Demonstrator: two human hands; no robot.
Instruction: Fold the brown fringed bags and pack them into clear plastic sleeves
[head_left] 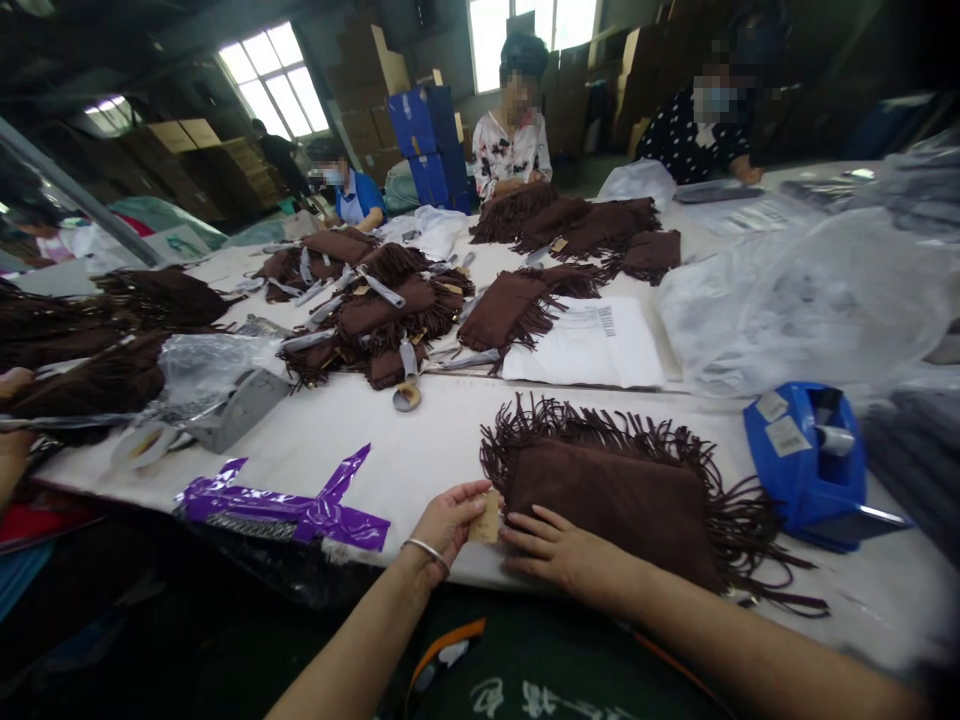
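Brown fringed pouch [611, 500], contents hidden; right hand [562, 555] touches its edge.

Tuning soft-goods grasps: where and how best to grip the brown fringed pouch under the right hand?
Probably pinch the brown fringed pouch by its left edge, coming from the left, thumb on top. It lies flat, and that edge looks mostly bare, while long fringe spreads along the far and right edges. Keep clear of the tan tag, held beside it by the left hand.

Room between purple tape [309, 518] and pouch [607, 500]; dispenser [799, 495] (blue) blocks right.
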